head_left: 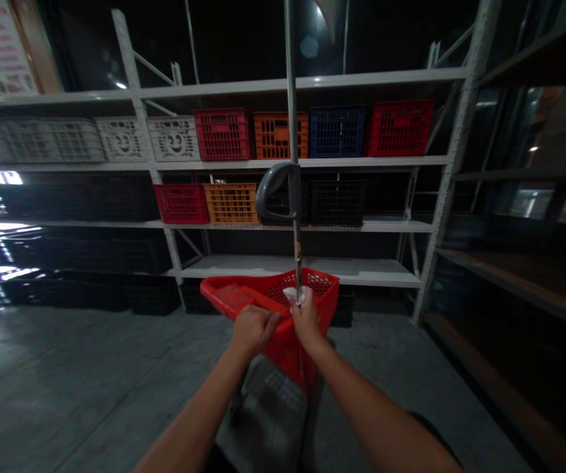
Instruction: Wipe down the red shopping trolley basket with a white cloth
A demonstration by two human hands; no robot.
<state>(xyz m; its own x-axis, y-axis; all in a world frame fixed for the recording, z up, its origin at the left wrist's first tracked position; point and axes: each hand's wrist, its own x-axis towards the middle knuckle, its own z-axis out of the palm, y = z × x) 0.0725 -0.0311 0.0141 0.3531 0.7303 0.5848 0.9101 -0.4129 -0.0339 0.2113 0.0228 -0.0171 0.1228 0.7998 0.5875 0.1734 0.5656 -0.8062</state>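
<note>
Blurred poster (1, 46), pole label (298, 250); nothing legible

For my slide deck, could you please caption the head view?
Left grip on a red plastic cart, right grip holding white tissue-like material against a grey metal pole, facing white metal shelving.

Left hand (254, 328) curled, right hand (307, 316) clenched

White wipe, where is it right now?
Just below centre in the head view: the white wipe is in the right hand, against the upright metal pole at the red cart.
</note>
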